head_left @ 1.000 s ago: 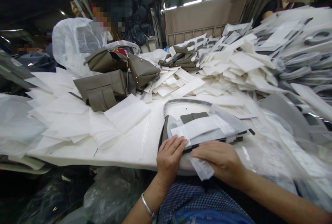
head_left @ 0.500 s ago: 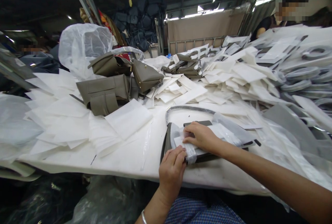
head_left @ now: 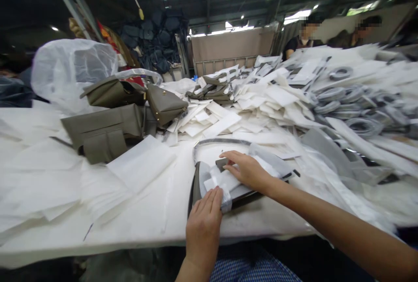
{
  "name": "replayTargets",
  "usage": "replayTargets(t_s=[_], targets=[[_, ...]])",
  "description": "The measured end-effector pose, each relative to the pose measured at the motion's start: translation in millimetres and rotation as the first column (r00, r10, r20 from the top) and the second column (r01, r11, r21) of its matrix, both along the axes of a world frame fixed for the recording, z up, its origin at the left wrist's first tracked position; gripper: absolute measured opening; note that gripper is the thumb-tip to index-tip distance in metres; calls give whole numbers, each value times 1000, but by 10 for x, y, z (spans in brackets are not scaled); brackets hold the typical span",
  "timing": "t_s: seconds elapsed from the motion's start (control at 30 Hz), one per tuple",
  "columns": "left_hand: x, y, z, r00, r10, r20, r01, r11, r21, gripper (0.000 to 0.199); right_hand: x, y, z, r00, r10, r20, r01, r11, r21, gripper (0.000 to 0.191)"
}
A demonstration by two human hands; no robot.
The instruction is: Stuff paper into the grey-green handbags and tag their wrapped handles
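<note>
On the near side of the table lies an olive-grey handbag [head_left: 195,186], partly covered with white paper and translucent wrapping. Its wrapped strap [head_left: 222,142] arches out behind it. My left hand [head_left: 204,216] rests with straightened fingers on the wrapping [head_left: 226,199] at the bag's near edge. Over the bag's middle is my right hand [head_left: 246,171], thumb and fingers apart, beside a small dark olive flap [head_left: 221,164]. The right palm hides part of the paper beneath it.
Unwrapped olive bags [head_left: 102,129] stand at left among loose white sheets [head_left: 42,182]. A heap of white paper pieces [head_left: 271,99] fills the table's back, with wrapped coiled straps [head_left: 362,103] at right. Two people sit beyond, one being a person [head_left: 298,45] in dark clothing.
The view has swung right, so things appear farther left. My right hand has shifted toward the olive flap and its fingers have straightened. My left fingers lie flatter on the wrapping.
</note>
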State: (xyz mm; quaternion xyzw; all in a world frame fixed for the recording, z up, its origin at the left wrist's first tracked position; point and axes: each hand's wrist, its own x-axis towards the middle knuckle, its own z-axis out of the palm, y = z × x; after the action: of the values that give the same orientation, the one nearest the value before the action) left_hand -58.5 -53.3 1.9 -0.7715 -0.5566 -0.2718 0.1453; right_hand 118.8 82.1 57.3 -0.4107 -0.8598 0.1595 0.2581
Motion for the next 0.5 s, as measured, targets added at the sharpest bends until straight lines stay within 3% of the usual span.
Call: replayTargets(t_s=[0.1,0.17,0.23,0.27,0.3,0.4,0.5], targets=[[-49,8,-39,999,-15,-32,16,1000,21,43,655,-55,120,992,-92,-89,103,987,127,24],[-95,31,-72,998,-34,-57,36,999,34,45,1246,-80,227,943,-327,-68,334,931,149,23],[-131,54,-100,996,-51,-75,55,997,52,47,1871,-103,338,779,-627,-24,626,774,95,27],[-142,62,-110,995,-59,-79,63,996,59,48,2165,-112,389,667,-745,18,745,667,27,32],[-148,67,-117,995,-65,-80,70,995,65,50,2429,-118,433,594,-804,34,805,594,-3,36],[-150,69,-121,993,-79,-87,85,994,71,59,2973,-116,511,495,-863,98,864,478,-159,31],[-148,68,-113,994,-69,-85,76,994,76,64,3157,-87,531,524,-842,126,805,442,-396,32]])
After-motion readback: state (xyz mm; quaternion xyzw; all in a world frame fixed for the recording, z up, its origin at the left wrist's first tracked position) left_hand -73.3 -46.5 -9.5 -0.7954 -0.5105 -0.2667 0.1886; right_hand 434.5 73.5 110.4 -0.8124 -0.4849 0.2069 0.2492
